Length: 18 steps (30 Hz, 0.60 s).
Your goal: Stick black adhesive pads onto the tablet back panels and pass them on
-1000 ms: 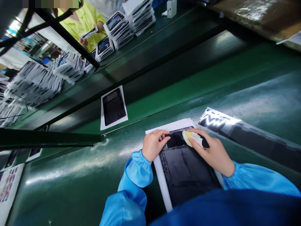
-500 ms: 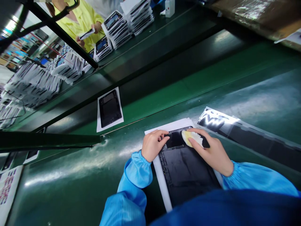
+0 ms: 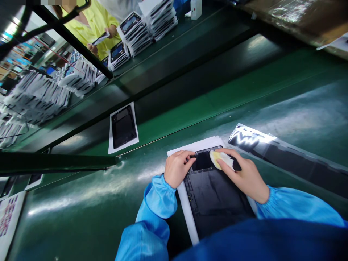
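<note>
A black tablet housing [image 3: 217, 203] lies on a white sheet [image 3: 187, 214] in front of me. Across its far end is a smooth, dark rectangular piece [image 3: 202, 161]. My left hand [image 3: 178, 167] rests at the housing's far left corner, thumb and fingers curled together beside that dark piece; whatever they pinch is hidden. In my right hand [image 3: 244, 173] is a crumpled white and yellowish wiping cloth [image 3: 220, 159], gripped between thumb and fingers and resting on the right part of the dark piece.
Strips of clear and dark film [image 3: 288, 156] lie to the right. Another tablet housing [image 3: 123, 127] sits on a white sheet on the green belt [image 3: 185, 108]. Beyond it, a person in yellow [image 3: 94, 25] holds a panel near stacked panels [image 3: 136, 34]. A green metal bar [image 3: 59, 163] juts in from the left.
The tablet housing on the belt has shifted a little to the left. My hands and the cloth have hardly moved.
</note>
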### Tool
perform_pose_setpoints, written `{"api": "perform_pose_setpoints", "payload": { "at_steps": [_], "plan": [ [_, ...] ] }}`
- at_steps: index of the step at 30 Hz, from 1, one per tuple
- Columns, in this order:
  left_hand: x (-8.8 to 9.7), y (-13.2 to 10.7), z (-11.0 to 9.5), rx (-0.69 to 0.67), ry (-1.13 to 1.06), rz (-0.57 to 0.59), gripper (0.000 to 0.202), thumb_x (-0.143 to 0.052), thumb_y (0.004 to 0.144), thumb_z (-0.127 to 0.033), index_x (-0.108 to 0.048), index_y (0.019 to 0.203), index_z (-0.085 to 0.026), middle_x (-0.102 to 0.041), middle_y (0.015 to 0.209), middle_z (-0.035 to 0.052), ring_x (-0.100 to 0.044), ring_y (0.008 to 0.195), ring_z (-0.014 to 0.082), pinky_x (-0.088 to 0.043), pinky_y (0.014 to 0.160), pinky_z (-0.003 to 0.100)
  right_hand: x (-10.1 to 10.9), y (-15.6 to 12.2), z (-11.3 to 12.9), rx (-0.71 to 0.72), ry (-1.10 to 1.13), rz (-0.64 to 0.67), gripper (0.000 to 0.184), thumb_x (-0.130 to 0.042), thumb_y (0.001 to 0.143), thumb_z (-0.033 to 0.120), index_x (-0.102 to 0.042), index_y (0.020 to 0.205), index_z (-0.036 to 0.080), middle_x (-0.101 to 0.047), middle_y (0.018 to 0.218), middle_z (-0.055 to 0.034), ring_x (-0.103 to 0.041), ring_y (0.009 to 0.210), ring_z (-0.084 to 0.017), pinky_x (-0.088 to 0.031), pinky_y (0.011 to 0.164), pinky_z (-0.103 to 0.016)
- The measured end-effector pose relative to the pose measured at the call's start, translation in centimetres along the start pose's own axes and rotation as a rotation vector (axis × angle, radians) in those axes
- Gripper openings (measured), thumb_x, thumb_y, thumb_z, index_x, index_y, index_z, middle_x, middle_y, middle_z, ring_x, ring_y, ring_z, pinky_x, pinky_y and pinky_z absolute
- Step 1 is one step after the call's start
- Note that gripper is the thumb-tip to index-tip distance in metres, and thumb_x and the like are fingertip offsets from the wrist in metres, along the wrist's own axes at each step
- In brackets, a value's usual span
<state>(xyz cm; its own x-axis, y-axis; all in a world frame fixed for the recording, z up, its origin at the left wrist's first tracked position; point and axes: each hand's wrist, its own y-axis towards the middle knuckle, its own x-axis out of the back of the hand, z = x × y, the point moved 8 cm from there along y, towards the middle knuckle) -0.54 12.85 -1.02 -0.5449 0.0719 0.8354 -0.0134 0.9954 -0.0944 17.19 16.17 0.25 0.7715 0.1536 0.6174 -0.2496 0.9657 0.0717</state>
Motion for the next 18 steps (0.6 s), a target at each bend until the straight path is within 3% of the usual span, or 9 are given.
{"api": "perform_pose_setpoints", "payload": {
  "at_steps": [9, 13, 18],
  "plan": [
    [0.0, -0.2, -0.4, -0.02, 0.085, 0.006, 0.014, -0.065, 0.087, -0.024, -0.072, 0.099, -0.027, -0.067, 0.077, -0.0029, -0.059, 0.068, 0.0114, -0.048, 0.068, 0.022, 0.1, 0.1, 0.4, 0.02, -0.035, -0.008, 0.026, -0.043, 0.066, 0.035, -0.052, 0.089, 0.028, -0.065, 0.065, 0.0044, -0.036, 0.021, -0.006, -0.038, 0.04, -0.025],
    [-0.1, -0.4, -1.4, -0.065, 0.241, 0.02, 0.018, -0.064, 0.088, -0.027, -0.067, 0.105, -0.026, -0.068, 0.082, -0.0012, -0.061, 0.078, 0.0148, -0.047, 0.066, 0.022, 0.0, 0.1, 0.5, 0.022, -0.056, -0.002, 0.026, -0.043, 0.065, 0.035, -0.052, 0.089, 0.027, -0.064, 0.063, 0.0042, -0.036, 0.02, -0.006, -0.038, 0.04, -0.025],
    [1.0, -1.2, -1.8, -0.107, 0.544, -0.092, 0.023, -0.063, 0.088, -0.035, -0.064, 0.107, -0.022, -0.067, 0.093, 0.0048, -0.059, 0.085, 0.0199, -0.047, 0.063, 0.025, 0.1, 0.1, 0.5, 0.019, -0.06, -0.004, 0.027, -0.041, 0.066, 0.036, -0.052, 0.089, 0.027, -0.062, 0.055, 0.0051, -0.034, 0.019, -0.007, -0.037, 0.039, -0.026]
  ]
}}
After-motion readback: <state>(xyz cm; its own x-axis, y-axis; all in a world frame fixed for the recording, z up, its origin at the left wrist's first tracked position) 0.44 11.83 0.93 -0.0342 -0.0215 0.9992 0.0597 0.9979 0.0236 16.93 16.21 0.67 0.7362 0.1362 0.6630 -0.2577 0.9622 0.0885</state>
